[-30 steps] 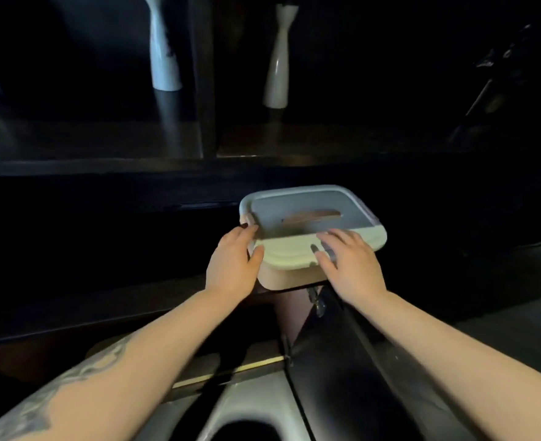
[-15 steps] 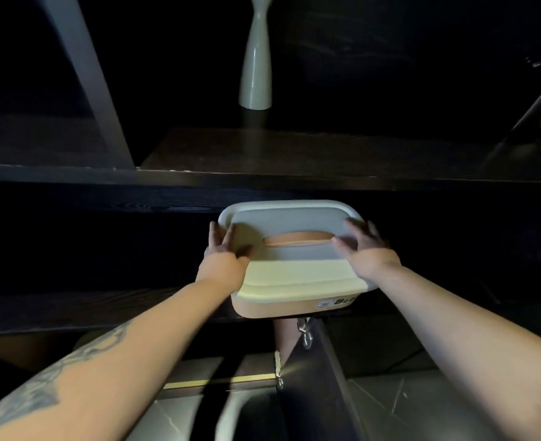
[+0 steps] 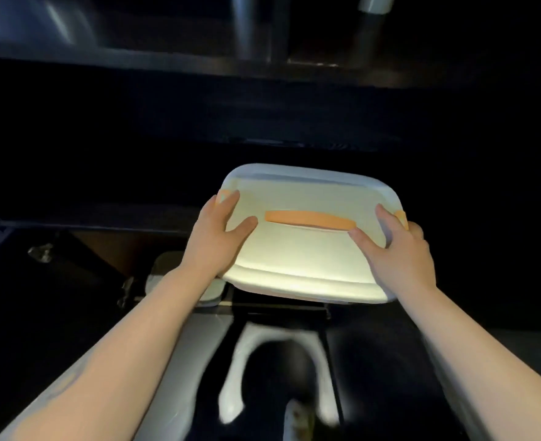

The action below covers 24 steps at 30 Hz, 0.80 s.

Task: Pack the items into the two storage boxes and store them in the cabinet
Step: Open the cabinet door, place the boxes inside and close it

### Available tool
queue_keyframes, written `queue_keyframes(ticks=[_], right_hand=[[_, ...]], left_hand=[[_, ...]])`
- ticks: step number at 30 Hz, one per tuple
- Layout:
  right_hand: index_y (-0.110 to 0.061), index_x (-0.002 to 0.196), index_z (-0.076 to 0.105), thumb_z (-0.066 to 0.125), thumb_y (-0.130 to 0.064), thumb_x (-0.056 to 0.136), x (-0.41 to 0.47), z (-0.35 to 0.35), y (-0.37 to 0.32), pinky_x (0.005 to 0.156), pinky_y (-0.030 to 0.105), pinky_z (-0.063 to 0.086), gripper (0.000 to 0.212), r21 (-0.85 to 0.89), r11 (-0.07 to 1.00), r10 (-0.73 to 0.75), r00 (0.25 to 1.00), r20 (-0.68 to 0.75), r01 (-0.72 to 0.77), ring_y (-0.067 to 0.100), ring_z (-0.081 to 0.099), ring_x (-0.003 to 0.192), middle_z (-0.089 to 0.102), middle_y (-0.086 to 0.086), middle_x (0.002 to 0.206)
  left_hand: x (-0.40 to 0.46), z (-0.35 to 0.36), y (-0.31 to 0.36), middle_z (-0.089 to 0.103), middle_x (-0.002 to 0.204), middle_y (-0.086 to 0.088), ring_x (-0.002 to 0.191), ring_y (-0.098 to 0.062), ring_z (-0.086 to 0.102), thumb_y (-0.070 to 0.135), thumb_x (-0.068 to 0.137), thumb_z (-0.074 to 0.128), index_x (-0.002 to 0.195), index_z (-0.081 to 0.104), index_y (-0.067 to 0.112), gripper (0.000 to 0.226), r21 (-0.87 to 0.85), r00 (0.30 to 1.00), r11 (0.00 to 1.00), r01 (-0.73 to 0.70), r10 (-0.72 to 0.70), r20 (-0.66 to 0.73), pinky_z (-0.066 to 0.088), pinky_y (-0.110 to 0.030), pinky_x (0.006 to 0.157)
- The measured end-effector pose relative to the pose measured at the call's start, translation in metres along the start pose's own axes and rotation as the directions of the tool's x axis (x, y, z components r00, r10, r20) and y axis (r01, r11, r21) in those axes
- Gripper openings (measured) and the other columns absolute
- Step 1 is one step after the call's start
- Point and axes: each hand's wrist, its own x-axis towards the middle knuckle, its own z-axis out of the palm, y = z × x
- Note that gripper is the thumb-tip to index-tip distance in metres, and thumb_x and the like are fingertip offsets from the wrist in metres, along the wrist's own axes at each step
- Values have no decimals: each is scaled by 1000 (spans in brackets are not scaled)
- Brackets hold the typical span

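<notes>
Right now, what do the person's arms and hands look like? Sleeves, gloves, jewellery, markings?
Both forearms are bare up to the frame edge: no sleeves in view. The left hand and right hand are bare, with no gloves, rings, watch or wristbands visible. A faint dark marking, possibly a tattoo, shows on the left forearm near the bottom-left edge, too blurred to make out. Nail detail is too blurred to tell.

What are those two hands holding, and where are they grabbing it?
Both hold the white lidded plastic storage box with the orange handle strip. The left hand grips its left edge, the right hand its right edge, thumbs on the lid.
</notes>
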Motion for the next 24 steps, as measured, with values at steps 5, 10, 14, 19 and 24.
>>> queue_keyframes(ticks=[5,10,14,19,24], right_hand=[[-48,142,30,51,-74,76,-87,48,-36,99,42,38,75,166,985,-47,999,-23,51,27,28,138,28,5,151],[-44,139,41,60,-70,74,-139,100,-33,92,29,34,72,233,972,-46,997,59,31,17,36,133,36,-2,145],[-42,133,49,66,-67,68,-154,155,-1,90,35,45,72,288,952,38,977,211,-99,17,50,118,46,-7,130],[-38,132,52,61,-68,72,-127,229,60,61,24,42,68,88,992,57,957,284,-85,6,53,69,49,-10,101],[-36,136,49,55,-72,73,-69,318,129,73,32,49,72,11,995,95,942,322,-104,11,55,86,54,-6,96]], left_hand=[[-71,-57,-53,35,147,9,118,11,37,52,73,71,138,40,40,73,52,992,998,32,-25,-122,25,-7,92],[-120,-72,-120,48,136,19,113,16,45,36,67,82,130,50,40,71,-69,978,984,164,-171,-117,32,-6,94],[-148,-37,-176,62,122,15,107,1,59,12,80,72,119,60,35,47,-258,952,920,294,-305,-3,49,-22,90],[-136,36,-253,58,128,5,116,-7,52,21,67,83,127,57,20,65,-69,948,946,316,-312,65,36,-7,91],[-73,138,-331,60,127,-5,114,-13,55,20,63,85,126,57,16,69,-35,933,941,337,-329,146,44,-24,94]])
